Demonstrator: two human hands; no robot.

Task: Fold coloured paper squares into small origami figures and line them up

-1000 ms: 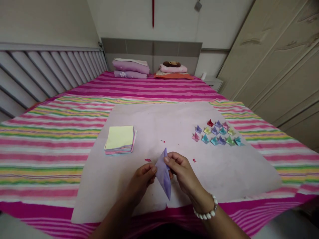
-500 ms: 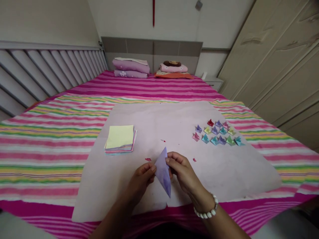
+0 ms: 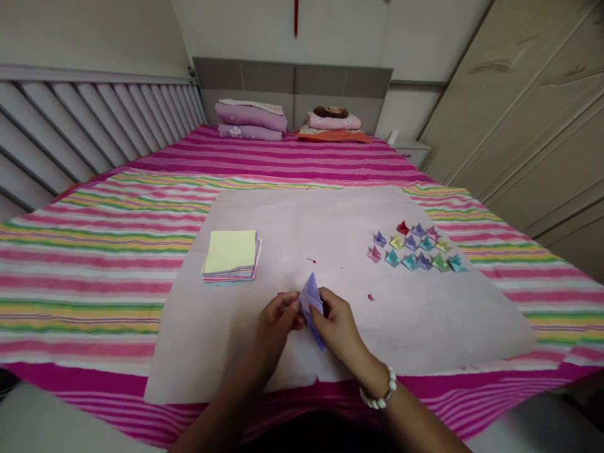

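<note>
A folded piece of purple origami paper [image 3: 311, 290] is held up between my hands, just above a pale sheet [image 3: 292, 220]. My right hand [image 3: 337, 324] grips it from the right, thumb on its front face and fingers behind. On the other side, my left hand [image 3: 280, 314] pinches its left edge between thumb and fingertips. The paper stands tilted, with one point up and another down towards me. Small red paper scraps [image 3: 370, 297] lie on the sheet nearby. Part of the paper's lower right is hidden behind my right hand.
To the left sits a stack of square coloured paper [image 3: 231, 253], yellow on top. Several small folded paper figures [image 3: 410, 244] stand in rows at the right. The sheet lies on a striped bed cover [image 3: 94, 270]; folded bedding [image 3: 250, 119] rests by the headboard [image 3: 268, 78].
My right thumb has moved down and left across the purple paper, which now shows a fold opened on its front. My view has shifted slightly.
</note>
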